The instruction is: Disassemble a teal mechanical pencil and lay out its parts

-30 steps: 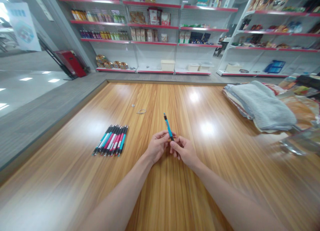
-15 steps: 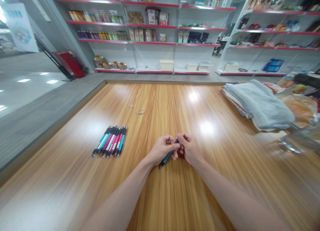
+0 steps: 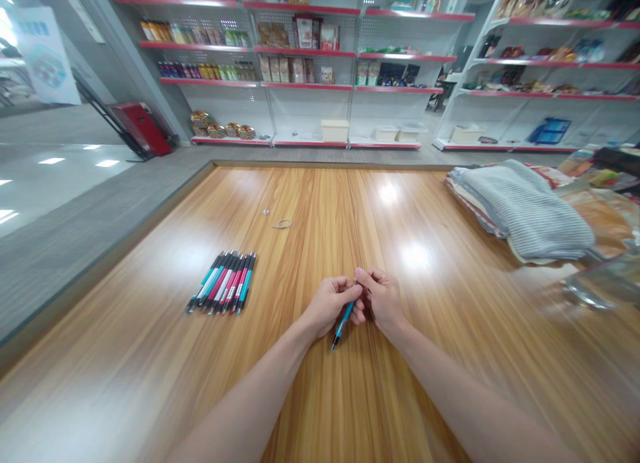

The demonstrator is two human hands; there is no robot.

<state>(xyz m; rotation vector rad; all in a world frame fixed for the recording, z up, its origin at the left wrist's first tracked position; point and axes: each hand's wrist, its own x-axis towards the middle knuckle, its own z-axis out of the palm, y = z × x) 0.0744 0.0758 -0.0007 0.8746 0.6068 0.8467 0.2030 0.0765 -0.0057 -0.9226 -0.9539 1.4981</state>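
A blue pen [image 3: 343, 321] with a dark end slants down between my hands, just over the table. My left hand [image 3: 334, 304] pinches its upper part between thumb and fingers. Close beside it, my right hand [image 3: 381, 297] has its fingers closed at the pen's top end, which the fingertips hide. To the left a row of several pens [image 3: 223, 283] lies side by side, in blue, white and pink-red with black ends. Farther back on the wood are a thin grey loop [image 3: 283, 223] and a tiny silvery piece [image 3: 266, 212].
Folded striped cloths [image 3: 530, 209] are piled at the table's right, near a clear container [image 3: 605, 283] and some packages. Beyond the wooden table [image 3: 320, 183] stand shelves [image 3: 305, 86] of goods. A red cart [image 3: 143, 128] stands on the floor at left.
The blue pen has swung steeper, its lower end moving right and nearer to me. Both hands have shifted slightly and stay closed at its top. The row of pens is unchanged.
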